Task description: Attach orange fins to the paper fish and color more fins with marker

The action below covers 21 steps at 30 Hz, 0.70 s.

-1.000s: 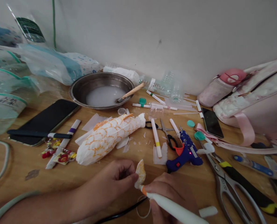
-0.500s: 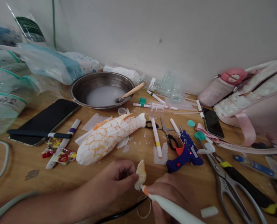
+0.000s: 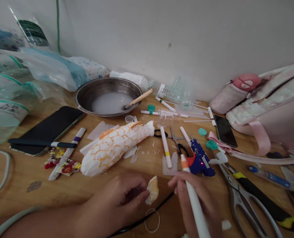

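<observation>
Between thumb and fingers, my left hand pinches a small white fin-shaped piece with yellow-orange colouring on it. My right hand grips a white marker with an orange band, its front end raised toward the blue glue gun and apart from the piece. Beyond my left hand lies a white paper fish with orange scale lines and an orange fin on its back. A white marker with a yellow band lies between the fish and the glue gun.
A metal bowl of milky liquid holds a wooden-handled brush. Black-handled scissors lie mid-table; large metal shears are at right. Two phones, plastic bottles and a pink bag stand around. A black cable runs near my hands.
My right hand has lifted the marker off the fin-shaped piece and moved right and up, turning the marker upward. My left hand still pinches the piece, now slightly lower and turned.
</observation>
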Motion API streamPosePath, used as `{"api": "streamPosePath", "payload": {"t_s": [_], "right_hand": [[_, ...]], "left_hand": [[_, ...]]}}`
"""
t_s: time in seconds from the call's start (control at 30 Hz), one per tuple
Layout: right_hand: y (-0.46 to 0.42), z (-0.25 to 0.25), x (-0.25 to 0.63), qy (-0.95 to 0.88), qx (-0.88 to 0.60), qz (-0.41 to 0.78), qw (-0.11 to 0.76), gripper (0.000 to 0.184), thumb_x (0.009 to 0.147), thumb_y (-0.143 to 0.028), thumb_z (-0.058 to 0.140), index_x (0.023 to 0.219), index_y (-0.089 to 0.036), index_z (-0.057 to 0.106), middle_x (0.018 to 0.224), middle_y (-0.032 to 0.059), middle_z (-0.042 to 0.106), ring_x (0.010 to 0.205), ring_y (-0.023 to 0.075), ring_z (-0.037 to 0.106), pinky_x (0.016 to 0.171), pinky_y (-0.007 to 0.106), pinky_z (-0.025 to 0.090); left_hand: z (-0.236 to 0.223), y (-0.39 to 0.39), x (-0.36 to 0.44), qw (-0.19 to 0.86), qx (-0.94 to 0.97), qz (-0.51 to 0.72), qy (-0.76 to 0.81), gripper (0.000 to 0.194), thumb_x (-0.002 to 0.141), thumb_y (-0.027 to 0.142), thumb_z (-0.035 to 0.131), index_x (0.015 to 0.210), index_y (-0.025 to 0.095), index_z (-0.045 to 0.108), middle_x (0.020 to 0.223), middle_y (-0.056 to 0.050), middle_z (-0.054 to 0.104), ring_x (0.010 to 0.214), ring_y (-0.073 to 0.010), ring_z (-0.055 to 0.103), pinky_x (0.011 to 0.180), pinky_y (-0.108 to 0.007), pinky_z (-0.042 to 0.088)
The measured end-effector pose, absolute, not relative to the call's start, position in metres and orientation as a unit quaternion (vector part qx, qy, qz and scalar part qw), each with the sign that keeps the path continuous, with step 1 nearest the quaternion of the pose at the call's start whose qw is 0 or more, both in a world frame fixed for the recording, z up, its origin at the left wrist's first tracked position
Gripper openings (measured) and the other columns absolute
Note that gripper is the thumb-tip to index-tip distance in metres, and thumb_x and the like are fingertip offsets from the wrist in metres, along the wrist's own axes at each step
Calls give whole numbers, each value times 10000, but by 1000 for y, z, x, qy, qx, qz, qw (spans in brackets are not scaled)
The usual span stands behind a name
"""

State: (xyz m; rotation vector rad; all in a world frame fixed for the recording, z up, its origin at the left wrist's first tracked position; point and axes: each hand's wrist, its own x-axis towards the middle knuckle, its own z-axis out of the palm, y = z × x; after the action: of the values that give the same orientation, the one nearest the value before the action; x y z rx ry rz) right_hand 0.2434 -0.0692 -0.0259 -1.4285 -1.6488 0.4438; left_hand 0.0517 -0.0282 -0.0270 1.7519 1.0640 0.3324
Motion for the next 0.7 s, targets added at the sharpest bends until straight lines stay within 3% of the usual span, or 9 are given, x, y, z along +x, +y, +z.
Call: {"api": "streamPosePath", "payload": {"t_s": [0.23, 0.47, 0.6, 0.7], "right_hand": [[-69, -39, 229, -634, -516, 323, 477, 246, 758, -71, 560, 895, -260, 482, 775, -21, 631, 602, 103, 626, 540, 166, 534], [-75, -35, 217, -569, -534, 275, 562, 252, 798, -69, 557, 890, -278, 451, 805, -52, 629, 698, 79, 641, 667, 152, 530], [-83, -33, 214, -621, -536, 221, 528, 262, 788, -40, 549, 872, -273, 465, 800, -61, 659, 706, 75, 636, 712, 158, 490], [-83, -32, 216, -622, -532, 262, 512, 257, 781, -63, 527, 911, -276, 468, 837, -37, 648, 702, 93, 623, 666, 173, 493]], "left_hand": [[-28, -31, 47, 462, 782, 186, 375, 236, 945, 287, 443, 800, 191, 603, 736, -11, 636, 676, -147, 578, 631, -219, 418], [-34, -30, 46, 519, 716, 225, 409, 220, 845, 365, 634, 1002, 213, 617, 759, 11, 626, 638, -143, 551, 581, -210, 444], [-33, -30, 45, 460, 769, 266, 356, 37, 868, 237, 601, 893, 210, 602, 790, 4, 613, 691, -137, 581, 616, -206, 448], [-30, -30, 41, 346, 836, 287, 314, 123, 905, 134, 496, 887, 219, 583, 819, -7, 639, 693, -138, 598, 612, -220, 441]]}}
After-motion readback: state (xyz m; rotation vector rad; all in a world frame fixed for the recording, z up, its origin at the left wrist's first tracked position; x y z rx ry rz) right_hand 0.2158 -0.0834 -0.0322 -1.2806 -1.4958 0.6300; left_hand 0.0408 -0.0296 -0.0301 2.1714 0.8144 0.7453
